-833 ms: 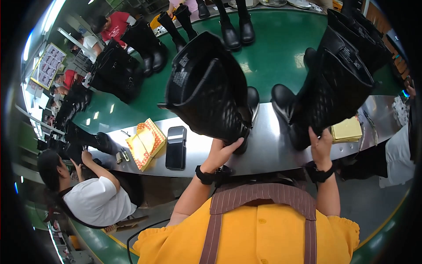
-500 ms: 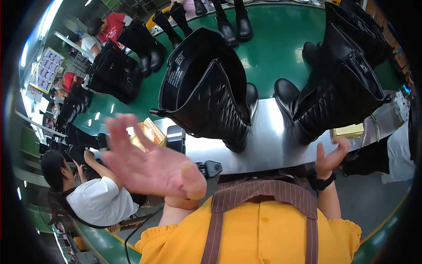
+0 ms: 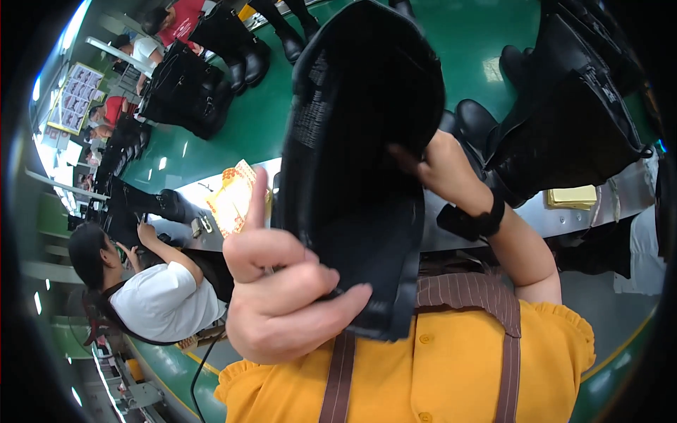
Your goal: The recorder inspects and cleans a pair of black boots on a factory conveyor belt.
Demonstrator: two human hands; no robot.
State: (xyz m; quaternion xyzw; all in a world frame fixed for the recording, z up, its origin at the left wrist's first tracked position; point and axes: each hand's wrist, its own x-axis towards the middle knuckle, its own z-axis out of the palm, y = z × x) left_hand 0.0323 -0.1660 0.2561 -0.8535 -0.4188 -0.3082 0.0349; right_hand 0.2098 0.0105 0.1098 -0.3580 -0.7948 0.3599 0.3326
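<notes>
A tall black boot (image 3: 360, 233) is tipped toward me, its wide opening and dark lining facing up. My left hand (image 3: 289, 296) grips the near left edge of its shaft, several fingers curled over the rim and one finger sticking up. On the far right side, my right hand (image 3: 451, 169), with a black band at the wrist, holds the shaft with its thumb at the opening; its other fingers are hidden behind. A second black boot (image 3: 557, 155) stands to the right on the metal bench (image 3: 518, 222).
Left of the held boot lies a patterned paper packet (image 3: 233, 201). A yellow pad (image 3: 571, 197) rests at the right. More black boots (image 3: 187, 95) stand on the green table (image 3: 395, 84). A co-worker in a white shirt (image 3: 159, 303) sits at my left.
Both hands, open and apart before, now hold the left boot. It has come off the bench, nearer to me, and its opening has tilted my way.
</notes>
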